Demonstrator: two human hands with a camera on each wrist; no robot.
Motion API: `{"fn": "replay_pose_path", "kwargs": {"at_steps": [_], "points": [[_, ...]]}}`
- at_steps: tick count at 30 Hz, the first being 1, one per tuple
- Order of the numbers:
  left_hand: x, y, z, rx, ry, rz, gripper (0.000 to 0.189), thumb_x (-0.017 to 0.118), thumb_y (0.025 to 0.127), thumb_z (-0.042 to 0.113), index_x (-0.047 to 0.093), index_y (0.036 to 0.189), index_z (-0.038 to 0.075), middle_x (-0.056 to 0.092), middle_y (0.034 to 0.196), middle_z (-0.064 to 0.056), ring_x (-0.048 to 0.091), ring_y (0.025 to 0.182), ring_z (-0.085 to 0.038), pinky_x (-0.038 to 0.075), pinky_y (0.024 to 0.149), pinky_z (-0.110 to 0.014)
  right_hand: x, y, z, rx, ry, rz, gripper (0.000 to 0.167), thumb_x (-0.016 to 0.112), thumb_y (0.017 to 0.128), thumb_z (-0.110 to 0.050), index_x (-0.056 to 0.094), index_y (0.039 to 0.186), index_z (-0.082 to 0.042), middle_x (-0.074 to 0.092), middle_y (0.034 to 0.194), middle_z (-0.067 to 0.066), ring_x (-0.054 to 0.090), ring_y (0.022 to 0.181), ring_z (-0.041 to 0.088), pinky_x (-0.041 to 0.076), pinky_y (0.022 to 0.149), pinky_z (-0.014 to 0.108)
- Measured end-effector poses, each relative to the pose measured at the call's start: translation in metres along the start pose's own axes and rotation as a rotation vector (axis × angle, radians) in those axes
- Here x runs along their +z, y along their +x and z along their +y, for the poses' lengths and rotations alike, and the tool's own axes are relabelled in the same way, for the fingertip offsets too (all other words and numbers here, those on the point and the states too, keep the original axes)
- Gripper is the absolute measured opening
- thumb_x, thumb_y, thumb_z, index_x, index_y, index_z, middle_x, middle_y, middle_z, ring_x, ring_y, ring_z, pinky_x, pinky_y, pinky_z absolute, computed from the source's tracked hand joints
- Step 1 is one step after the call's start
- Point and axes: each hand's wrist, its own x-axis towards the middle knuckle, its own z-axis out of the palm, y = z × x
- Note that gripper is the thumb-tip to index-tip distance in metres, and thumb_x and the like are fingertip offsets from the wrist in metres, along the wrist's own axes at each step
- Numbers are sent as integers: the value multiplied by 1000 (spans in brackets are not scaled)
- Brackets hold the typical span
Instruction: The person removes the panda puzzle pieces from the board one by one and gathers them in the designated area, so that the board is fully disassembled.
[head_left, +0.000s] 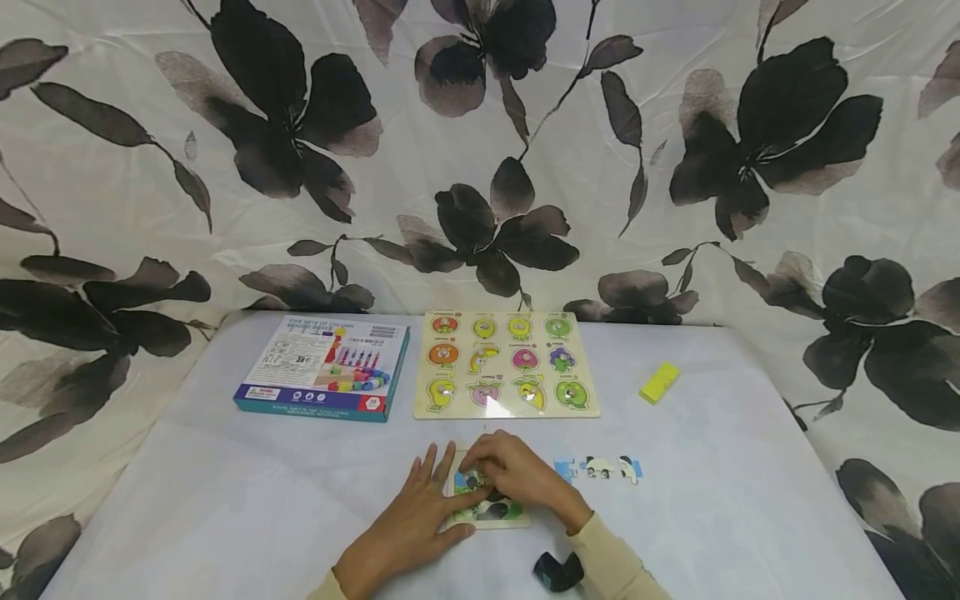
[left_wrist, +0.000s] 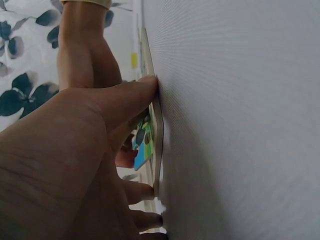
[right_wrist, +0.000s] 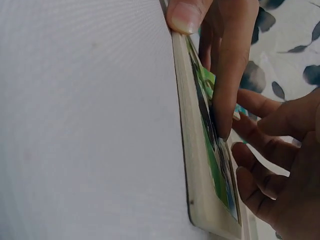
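A small wooden-framed jigsaw puzzle (head_left: pixel 495 525) with a panda picture lies flat near the front of the white table. Spread over its left side, my left hand (head_left: pixel 412 521) has its thumb at the near edge and its index finger pressing on the picture. My right hand (head_left: pixel 517 471) bends over the upper part of the puzzle. Between its fingertips it pinches a puzzle piece (left_wrist: pixel 143 145), green and blue, tilted up from the board in the left wrist view. The hands cover much of the picture in the head view.
Right of the puzzle lie loose pieces: a blue one (head_left: pixel 565 469), a panda face (head_left: pixel 597 468) and a black-and-white one (head_left: pixel 628 469). Behind stand a fruit board (head_left: pixel 506 408) and a flat box (head_left: pixel 315 367). A yellow block (head_left: pixel 660 383) and a black curved object (head_left: pixel 558 573) lie rightward.
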Motion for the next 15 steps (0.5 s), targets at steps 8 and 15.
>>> {"fn": "replay_pose_path", "kwargs": {"at_steps": [8, 15], "points": [[0, 0, 1, -10, 2, -11, 47, 54, 93, 49, 50, 139, 38, 10, 157, -25, 3, 142, -51, 13, 110, -66, -3, -4, 3, 17, 87, -42, 23, 58, 92, -3, 74, 106, -12, 71, 100, -6, 55, 92, 5, 46, 84, 24], [0, 0, 0, -17, 5, -16, 46, 54, 93, 50, 53, 137, 35, 9, 158, -24, 2, 142, -50, 12, 111, -66, -2, -4, 6, 33, 79, -45, 20, 64, 91, -10, 75, 106, -18, 69, 93, -10, 44, 75, 5, 38, 66, 19]]}}
